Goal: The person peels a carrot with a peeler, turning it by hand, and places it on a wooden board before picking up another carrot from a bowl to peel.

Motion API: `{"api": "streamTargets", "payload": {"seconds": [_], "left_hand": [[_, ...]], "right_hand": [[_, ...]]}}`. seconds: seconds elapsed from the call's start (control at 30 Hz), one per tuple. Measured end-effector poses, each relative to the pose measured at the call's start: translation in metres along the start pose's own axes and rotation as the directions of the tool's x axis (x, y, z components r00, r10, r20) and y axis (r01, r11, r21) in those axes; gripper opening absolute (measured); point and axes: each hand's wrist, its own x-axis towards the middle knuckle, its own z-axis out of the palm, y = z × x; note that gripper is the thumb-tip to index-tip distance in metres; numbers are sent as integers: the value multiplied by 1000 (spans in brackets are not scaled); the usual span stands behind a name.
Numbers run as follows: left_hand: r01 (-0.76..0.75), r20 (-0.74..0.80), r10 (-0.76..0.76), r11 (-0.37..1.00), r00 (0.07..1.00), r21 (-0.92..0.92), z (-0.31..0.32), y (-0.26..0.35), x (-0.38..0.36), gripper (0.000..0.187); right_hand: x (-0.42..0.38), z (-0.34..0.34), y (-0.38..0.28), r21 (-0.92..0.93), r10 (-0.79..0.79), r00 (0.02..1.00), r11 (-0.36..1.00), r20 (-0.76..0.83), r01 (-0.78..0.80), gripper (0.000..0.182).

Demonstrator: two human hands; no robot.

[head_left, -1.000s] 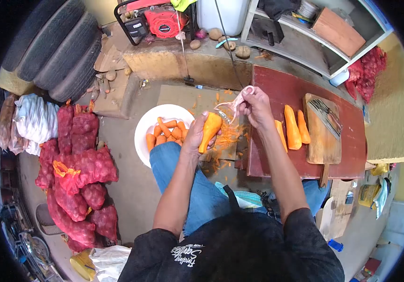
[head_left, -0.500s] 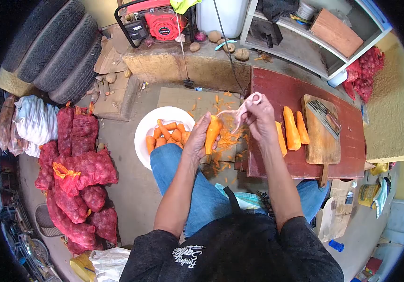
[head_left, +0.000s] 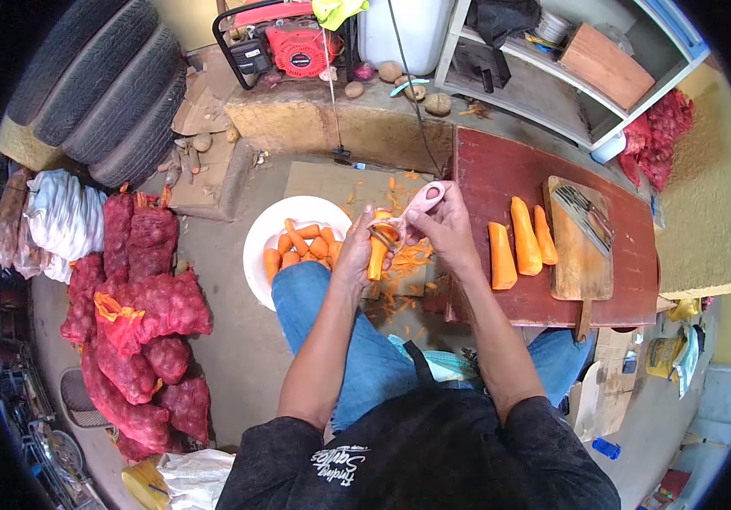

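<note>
My left hand (head_left: 354,255) is closed around a carrot (head_left: 376,259), which points down and a little toward me. In my right hand (head_left: 443,223) is a pale pink peeler (head_left: 426,198), its head lying against the upper part of that carrot. Left of my hands, a white basin (head_left: 256,231) holds several orange carrots (head_left: 301,242). Three peeled carrots (head_left: 525,236) lie on the red table to the right. Beside them is a wooden cutting board (head_left: 582,276) with a knife (head_left: 585,214) on it. Orange peelings (head_left: 408,259) are scattered on cardboard below my hands.
The red table (head_left: 489,161) stands at my right knee. Red mesh sacks of onions (head_left: 157,306) are heaped on the left, with stacked tyres (head_left: 102,93) behind. A red engine machine (head_left: 297,53) and a shelf unit (head_left: 527,68) stand at the back.
My right hand has moved down and left, bringing the peeler from beside the carrot's top onto the carrot. My left hand keeps its hold on the carrot.
</note>
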Motion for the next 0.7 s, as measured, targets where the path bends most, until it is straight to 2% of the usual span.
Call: {"api": "streamTargets", "payload": {"seconds": [0.17, 0.27, 0.33, 0.37, 0.5, 0.7], "left_hand": [[-4, 8, 3, 1000, 1000, 28, 8, 5, -4, 46], [-3, 6, 2, 996, 1000, 87, 12, 6, -8, 44], [-17, 25, 14, 992, 1000, 125, 12, 3, -7, 43], [-17, 19, 14, 990, 1000, 138, 9, -1, -1, 43], [-35, 41, 31, 994, 999, 104, 12, 2, -2, 44], [15, 55, -18, 999, 998, 51, 5, -5, 4, 40]], "right_hand": [[3, 2, 0, -68, 50, 999, 996, -20, -51, 34], [13, -15, 4, 27, 97, 995, 995, 37, -98, 28], [19, -24, 5, 58, 92, 994, 994, -53, -88, 22], [22, -28, 9, 95, 96, 994, 991, -44, -91, 21], [19, -29, 13, 166, 101, 993, 982, -55, -90, 20], [28, -44, 38, 306, 203, 975, 937, -85, -169, 14]]}}
